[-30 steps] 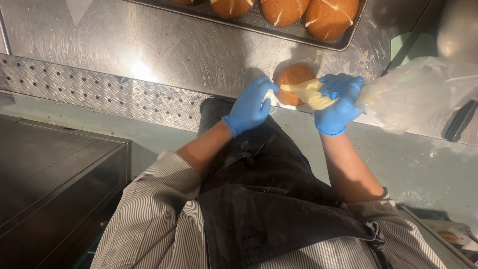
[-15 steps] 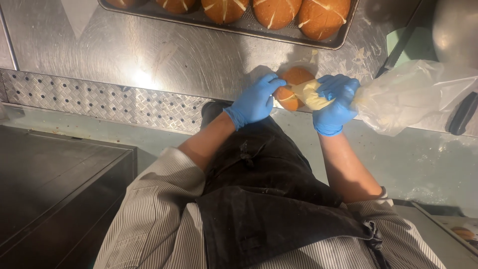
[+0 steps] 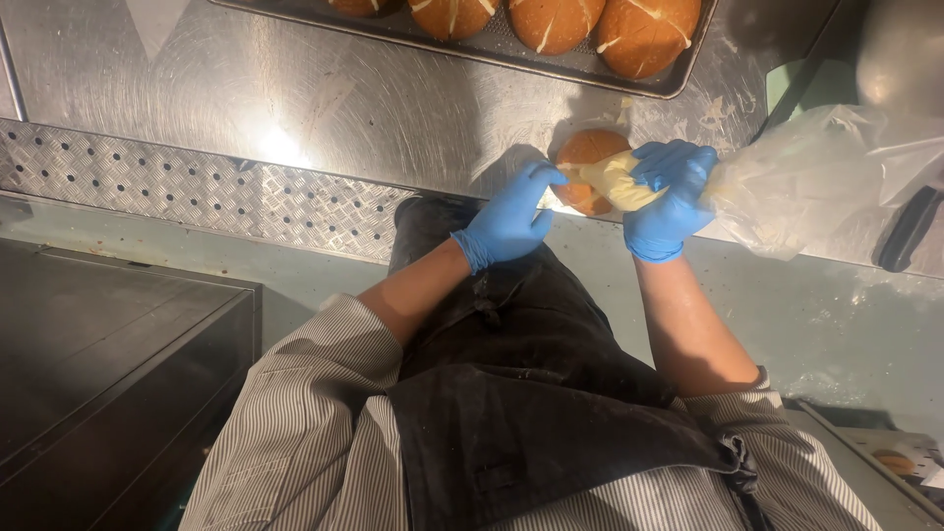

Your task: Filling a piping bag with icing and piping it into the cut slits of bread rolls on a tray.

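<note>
A round golden-brown bun [image 3: 582,157] sits near the front edge of a steel worktop [image 3: 324,98]. My left hand [image 3: 511,214], in a blue glove, touches the bun's left side with its fingertips. In a matching blue glove, my right hand [image 3: 671,195] squeezes a clear piping bag [image 3: 806,177] filled with pale yellow cream. The bag's tip [image 3: 608,175] lies against the bun.
A dark baking tray [image 3: 551,61] holding several cream-striped buns stands at the back of the worktop. A diamond-plate panel [image 3: 197,187] runs below the counter edge. A dark cabinet [image 3: 98,374] is at lower left. A black handle [image 3: 907,231] lies at far right.
My left hand has slid from on top of the bun to its left side. The view has shifted so the tray sits higher in frame.
</note>
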